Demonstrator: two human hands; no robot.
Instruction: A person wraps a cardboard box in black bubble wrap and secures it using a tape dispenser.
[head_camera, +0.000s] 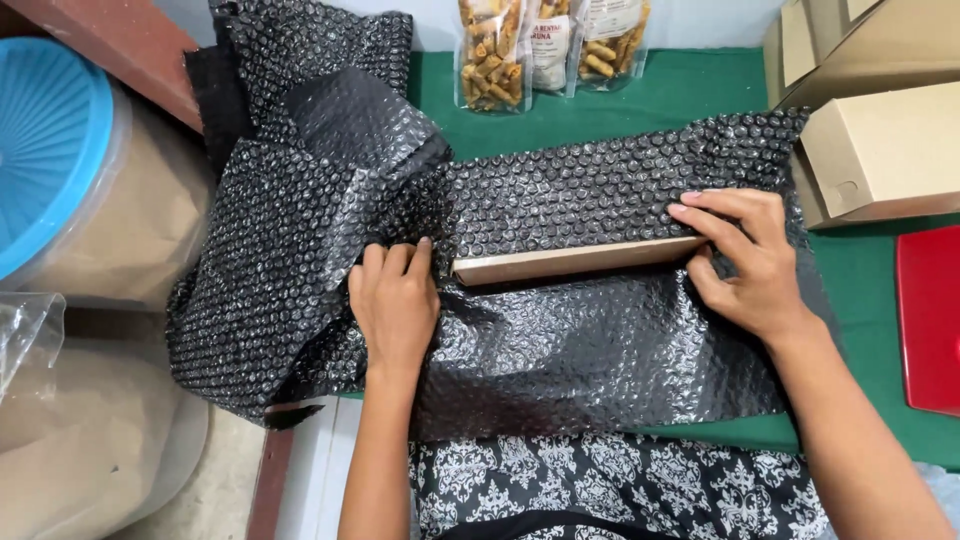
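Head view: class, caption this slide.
Two bare hands, left hand and right hand, fold black bubble wrap around brown cardboard box.

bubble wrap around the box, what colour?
Black bubble wrap, glossy, seen in the head view; the box is tan cardboard.

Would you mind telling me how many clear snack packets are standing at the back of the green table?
3, side by side at the far edge: the left packet, the middle packet and the right packet. All are cropped at the top; more may be out of view.
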